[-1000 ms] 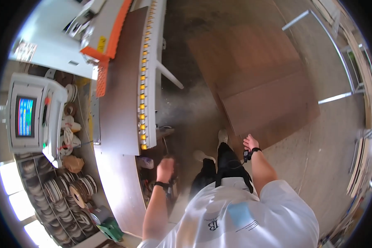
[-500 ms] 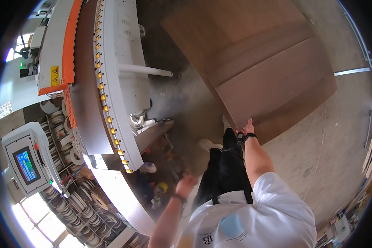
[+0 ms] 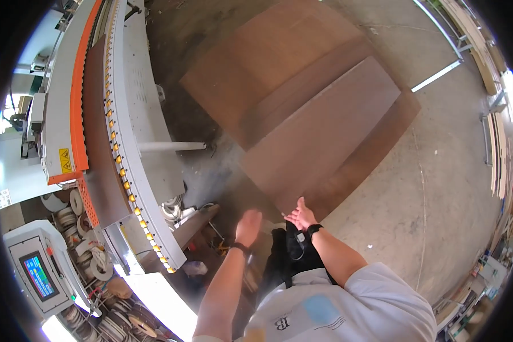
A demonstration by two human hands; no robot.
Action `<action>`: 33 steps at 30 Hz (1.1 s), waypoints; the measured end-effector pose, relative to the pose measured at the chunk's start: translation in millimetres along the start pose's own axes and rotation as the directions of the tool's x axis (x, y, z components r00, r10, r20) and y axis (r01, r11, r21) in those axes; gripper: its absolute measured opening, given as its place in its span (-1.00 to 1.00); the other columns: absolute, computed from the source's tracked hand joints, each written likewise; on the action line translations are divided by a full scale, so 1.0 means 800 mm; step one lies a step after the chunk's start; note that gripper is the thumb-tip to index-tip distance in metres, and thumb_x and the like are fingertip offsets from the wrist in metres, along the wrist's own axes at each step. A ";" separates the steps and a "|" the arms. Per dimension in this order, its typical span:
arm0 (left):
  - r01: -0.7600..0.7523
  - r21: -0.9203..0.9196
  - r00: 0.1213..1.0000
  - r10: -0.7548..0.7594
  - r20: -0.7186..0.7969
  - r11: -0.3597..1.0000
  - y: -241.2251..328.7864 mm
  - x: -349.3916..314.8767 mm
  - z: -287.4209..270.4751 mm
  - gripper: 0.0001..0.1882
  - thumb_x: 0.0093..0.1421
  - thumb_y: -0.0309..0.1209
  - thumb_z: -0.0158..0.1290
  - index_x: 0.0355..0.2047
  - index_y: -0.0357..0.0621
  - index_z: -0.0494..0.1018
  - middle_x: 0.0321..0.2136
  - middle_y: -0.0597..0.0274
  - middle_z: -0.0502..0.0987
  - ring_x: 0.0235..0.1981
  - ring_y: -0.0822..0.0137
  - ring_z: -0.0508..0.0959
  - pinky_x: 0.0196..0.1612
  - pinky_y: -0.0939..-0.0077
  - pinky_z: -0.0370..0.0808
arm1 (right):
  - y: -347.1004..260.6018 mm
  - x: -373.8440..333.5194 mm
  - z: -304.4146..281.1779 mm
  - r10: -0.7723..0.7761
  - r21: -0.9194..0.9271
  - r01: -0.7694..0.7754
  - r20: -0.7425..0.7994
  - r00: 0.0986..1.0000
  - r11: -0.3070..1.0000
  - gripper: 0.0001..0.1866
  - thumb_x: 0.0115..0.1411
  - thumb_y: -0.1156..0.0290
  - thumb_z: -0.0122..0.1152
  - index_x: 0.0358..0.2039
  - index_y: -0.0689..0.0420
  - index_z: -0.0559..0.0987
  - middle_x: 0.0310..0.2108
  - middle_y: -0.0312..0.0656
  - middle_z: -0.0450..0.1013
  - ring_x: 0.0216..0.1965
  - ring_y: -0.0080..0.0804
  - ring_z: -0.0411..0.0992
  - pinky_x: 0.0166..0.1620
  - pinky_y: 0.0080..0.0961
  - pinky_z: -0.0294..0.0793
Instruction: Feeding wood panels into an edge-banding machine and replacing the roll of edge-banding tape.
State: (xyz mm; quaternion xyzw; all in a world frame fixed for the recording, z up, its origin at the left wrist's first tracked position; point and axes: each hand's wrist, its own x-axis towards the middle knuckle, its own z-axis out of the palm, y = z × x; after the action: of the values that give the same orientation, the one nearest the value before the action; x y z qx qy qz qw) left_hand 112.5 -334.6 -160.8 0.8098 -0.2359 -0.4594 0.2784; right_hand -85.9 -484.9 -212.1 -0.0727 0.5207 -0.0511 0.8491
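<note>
My right hand (image 3: 302,215) is at the near corner of the top brown panel (image 3: 330,125). Its thumb points up and the other fingers are apart, seemingly holding nothing; whether they touch the corner is unclear. A dark band circles that wrist, and a small device on a cord hangs below. My left hand (image 3: 249,227), smeared by motion, is raised over the floor left of the panel, apart from it. The top panel lies on a stack of larger brown boards (image 3: 285,45).
On the left runs a long grey-and-orange machine (image 3: 78,114) with a yellow roller row (image 3: 115,146). Another brown panel (image 3: 105,188) lies along it. A control screen (image 3: 39,276) stands near coiled edging rolls (image 3: 68,219). A white post (image 3: 174,146) juts toward the stack. Boards (image 3: 499,154) lean right.
The view has shifted, so the stack sits lower and farther left. My left hand has risen forward. The panel on the machine appears farther along it.
</note>
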 end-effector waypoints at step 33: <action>-0.069 -0.860 0.501 -0.728 -0.468 0.505 0.003 -0.336 -0.134 -0.51 0.40 -0.03 0.01 -0.19 -0.33 0.53 -0.32 0.23 0.60 -0.33 0.38 0.54 -0.21 0.45 0.48 | -0.080 -0.014 -0.054 -0.146 -0.393 0.017 -0.301 0.943 0.919 -0.51 0.40 -0.14 -0.08 -0.04 0.03 0.49 -0.27 -0.25 0.53 -0.44 -0.35 0.44 -0.45 -0.32 0.47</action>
State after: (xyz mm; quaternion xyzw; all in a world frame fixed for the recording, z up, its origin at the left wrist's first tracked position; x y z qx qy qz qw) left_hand 80.8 -140.1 50.8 0.7359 0.3333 -0.1457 0.5711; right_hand -129.8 -548.8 -210.6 -0.2505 0.6493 0.0051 0.7181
